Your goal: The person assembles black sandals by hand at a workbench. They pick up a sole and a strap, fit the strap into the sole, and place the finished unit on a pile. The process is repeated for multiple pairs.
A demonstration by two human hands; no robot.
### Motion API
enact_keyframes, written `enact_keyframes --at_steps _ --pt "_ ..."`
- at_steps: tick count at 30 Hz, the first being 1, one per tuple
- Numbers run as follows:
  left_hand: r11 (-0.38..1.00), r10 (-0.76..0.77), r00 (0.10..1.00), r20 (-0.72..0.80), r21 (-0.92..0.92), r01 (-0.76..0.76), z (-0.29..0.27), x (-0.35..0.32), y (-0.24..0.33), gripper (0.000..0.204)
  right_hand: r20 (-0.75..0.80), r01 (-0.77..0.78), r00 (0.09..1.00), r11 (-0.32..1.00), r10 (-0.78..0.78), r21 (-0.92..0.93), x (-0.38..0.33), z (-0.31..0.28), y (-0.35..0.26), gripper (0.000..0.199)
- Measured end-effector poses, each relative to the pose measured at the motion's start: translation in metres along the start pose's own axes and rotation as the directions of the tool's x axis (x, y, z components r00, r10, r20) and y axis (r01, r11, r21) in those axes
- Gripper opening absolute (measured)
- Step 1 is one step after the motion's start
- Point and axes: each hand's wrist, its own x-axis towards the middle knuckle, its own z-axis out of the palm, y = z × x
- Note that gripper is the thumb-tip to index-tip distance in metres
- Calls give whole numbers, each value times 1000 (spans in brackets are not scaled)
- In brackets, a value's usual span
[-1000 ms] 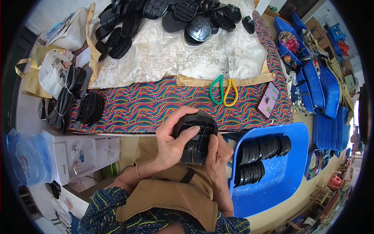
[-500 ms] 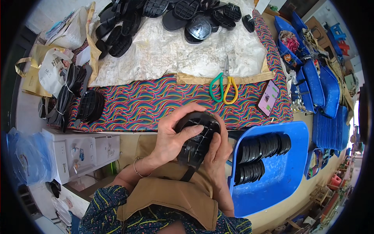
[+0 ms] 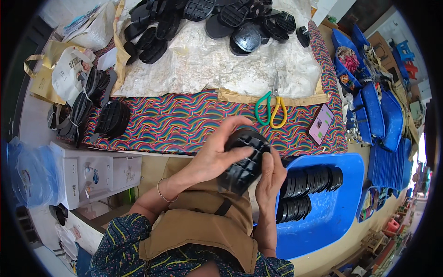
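A black oval moulded pad with a gridded face is held between my two hands, above my brown apron and just in front of the table's near edge. My left hand wraps the pad's left and far side, its thumb pressed across the grid. My right hand closes on the pad's right side, thumb on the same face. Motion smears the pad's lower end. Scissors with one green and one yellow handle lie on the table beyond my hands.
To my right stands a blue tub with rows of similar black pieces. A phone lies on the patterned tablecloth. At the left is a stack of black gridded pads; more black pieces are heaped at the back.
Both hands have moved slightly right with the pad, and the pad has tilted clockwise. The whole view has shifted a little. My grip stays closed on it.
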Motion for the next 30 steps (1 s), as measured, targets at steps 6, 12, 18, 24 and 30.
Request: enact_keyframes --at_steps 6,12,18,24,30 --pt "855 -40 968 248 -493 162 -10 -5 1 66 -65 -38 996 971 54 236 2 1 15 39" --pt "492 -172 932 319 -792 362 -13 -4 -29 51 -138 95 988 973 -66 213 0 -3 13 41" --pt "412 -229 916 329 -820 398 -3 -8 -29 55 -281 180 944 984 -175 -8 2 0 7 46" --pt "605 -164 977 140 -767 211 -4 -6 -23 57 -397 287 870 955 -292 -75 7 -13 9 45" --pt "990 -27 993 115 -137 43 6 -19 -6 54 -352 269 863 920 -362 -285 8 -16 19 45"
